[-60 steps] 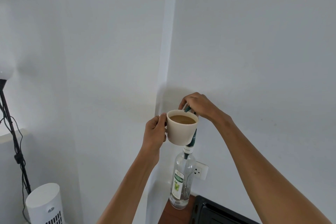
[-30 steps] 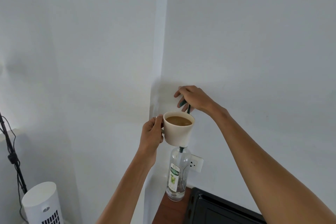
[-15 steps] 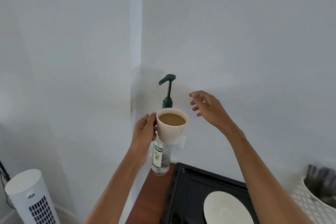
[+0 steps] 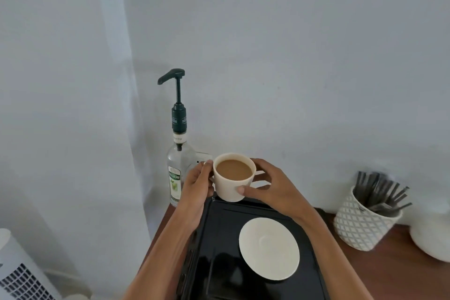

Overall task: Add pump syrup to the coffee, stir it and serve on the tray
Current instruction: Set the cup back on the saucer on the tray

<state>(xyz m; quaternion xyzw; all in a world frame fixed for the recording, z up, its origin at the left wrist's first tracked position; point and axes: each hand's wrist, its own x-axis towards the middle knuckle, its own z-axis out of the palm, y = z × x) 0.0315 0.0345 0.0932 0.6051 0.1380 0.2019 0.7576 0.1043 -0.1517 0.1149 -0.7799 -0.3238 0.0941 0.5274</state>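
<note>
A cream coffee cup [image 4: 230,187] filled with milky coffee hangs above the far left corner of the black tray [image 4: 219,238]. My left hand [image 4: 198,184] grips its handle side, and my right hand [image 4: 270,186] cups its right wall with the thumb on the front. The clear syrup bottle [image 4: 176,175] with a dark green pump head [image 4: 174,75] stands in the wall corner, just left of the cup, untouched. A cream saucer [image 4: 269,248] lies bare on the tray below my right forearm.
A white patterned pot [image 4: 360,224] holding several dark utensils stands at the right on the brown table [image 4: 394,273]. A white rounded object [image 4: 431,238] sits at the far right edge. A white tower fan [image 4: 19,273] stands at the lower left, off the table.
My right hand left the pump head and came down onto the cup's right side. The cup dropped from under the spout to just above the tray. The view tilted down.
</note>
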